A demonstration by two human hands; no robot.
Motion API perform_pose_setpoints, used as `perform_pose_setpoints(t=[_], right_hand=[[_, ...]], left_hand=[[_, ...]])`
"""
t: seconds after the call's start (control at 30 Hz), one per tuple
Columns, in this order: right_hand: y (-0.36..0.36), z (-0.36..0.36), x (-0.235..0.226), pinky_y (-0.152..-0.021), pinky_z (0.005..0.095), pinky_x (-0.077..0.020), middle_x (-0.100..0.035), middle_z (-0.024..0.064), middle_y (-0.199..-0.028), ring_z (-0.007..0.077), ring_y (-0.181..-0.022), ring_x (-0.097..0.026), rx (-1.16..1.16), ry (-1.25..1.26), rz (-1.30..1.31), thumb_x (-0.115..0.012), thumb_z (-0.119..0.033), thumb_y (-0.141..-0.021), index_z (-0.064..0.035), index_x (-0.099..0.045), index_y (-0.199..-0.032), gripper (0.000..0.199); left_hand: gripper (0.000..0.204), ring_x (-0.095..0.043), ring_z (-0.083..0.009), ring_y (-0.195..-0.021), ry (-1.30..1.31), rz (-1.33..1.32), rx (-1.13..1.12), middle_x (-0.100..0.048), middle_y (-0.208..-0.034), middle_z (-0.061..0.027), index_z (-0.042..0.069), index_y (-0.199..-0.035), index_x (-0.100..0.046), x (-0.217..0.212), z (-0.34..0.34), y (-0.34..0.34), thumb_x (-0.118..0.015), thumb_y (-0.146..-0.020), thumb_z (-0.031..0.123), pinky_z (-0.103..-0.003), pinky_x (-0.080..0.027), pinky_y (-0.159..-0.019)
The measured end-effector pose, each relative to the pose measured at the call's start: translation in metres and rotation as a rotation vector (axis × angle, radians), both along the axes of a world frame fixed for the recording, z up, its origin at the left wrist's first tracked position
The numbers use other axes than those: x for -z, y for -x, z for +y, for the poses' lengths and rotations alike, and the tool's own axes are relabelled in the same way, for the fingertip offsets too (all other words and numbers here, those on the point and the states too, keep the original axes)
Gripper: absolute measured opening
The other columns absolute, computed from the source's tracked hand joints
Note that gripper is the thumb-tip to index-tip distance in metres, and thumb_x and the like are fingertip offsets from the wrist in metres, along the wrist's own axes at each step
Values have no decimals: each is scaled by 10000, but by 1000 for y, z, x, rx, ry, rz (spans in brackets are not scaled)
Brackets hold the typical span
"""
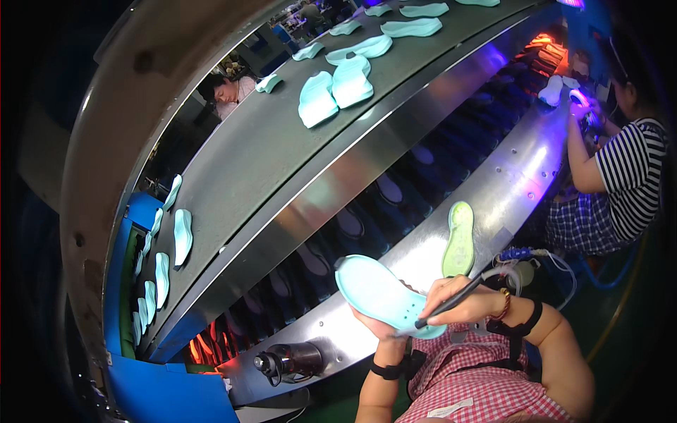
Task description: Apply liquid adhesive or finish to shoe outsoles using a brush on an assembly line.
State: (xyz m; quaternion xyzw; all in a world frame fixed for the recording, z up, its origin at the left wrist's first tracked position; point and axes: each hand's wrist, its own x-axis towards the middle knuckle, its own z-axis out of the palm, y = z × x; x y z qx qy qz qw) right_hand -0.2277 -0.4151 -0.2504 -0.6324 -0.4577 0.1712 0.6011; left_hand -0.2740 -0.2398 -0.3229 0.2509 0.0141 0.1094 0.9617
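A light blue shoe sole point(374, 283) is tilted up in front of me, with small dark holes near its lower end. My left hand point(374, 327) is closed around its lower left edge, the fingers partly hidden beneath it. A black pen-shaped tool point(451, 302) with a pale hose behind it is gripped in my right hand point(469, 304). The tool's tip meets the sole near its lower end. Just beyond my right hand, a yellow-green sole-shaped piece point(460, 236) lies flat on the metal ledge point(416, 247).
Several light blue soles point(317, 99) lie on the dark upper conveyor belt point(261, 155). Beneath runs a dim lower level with more soles point(350, 223). A dark bottle point(289, 363) lies at the ledge's left. A co-worker in a striped shirt point(631, 166) works at the right under purple light.
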Motion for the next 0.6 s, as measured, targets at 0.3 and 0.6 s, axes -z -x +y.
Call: perform_pose_setpoints(t=[0.3,0.6], right_hand=[[4,-15,-10,-764,271,-457,-645,88,-859,173,-849,-574,-87,-54,-12,-698,-86,-696,-50,-678,-885,194],[-6,-23,-1,-786,274,-455,-644,90,-877,174,-886,-566,-23,-68,100,-694,-53,-697,-42,-669,-905,210]], left_hand=[[879,-596,-323,-698,-55,-58,-323,-604,-808,-178,33,-1126,-482,-18,9,-5,-96,-757,732,-425,-501,-637],[917,-584,-306,-683,-197,-107,-380,-585,-825,-182,45,-1168,-444,-34,11,-4,-81,-733,766,-426,-489,-635]])
